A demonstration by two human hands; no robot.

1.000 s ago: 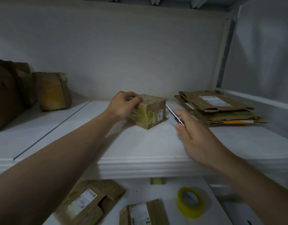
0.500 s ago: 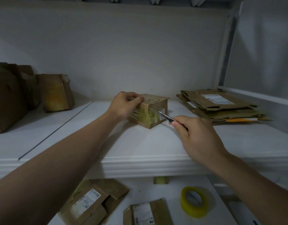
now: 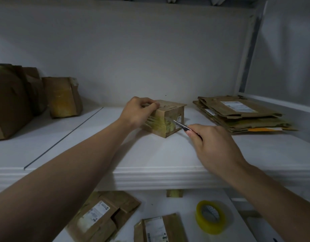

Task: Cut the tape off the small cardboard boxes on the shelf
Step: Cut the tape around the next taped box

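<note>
Small box (image 3: 165, 117), shelf (image 3: 150, 154) centre: gripped by left hand (image 3: 136, 111). Knife (image 3: 179, 125), clasped in right hand (image 3: 214, 145), is best drawn shallowly along the near corner's yellow tape (image 3: 159, 124).

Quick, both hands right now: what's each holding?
Left hand: gripping the small cardboard box at its top.
Right hand: gripping the knife, blade tip at the box's taped edge.
</note>
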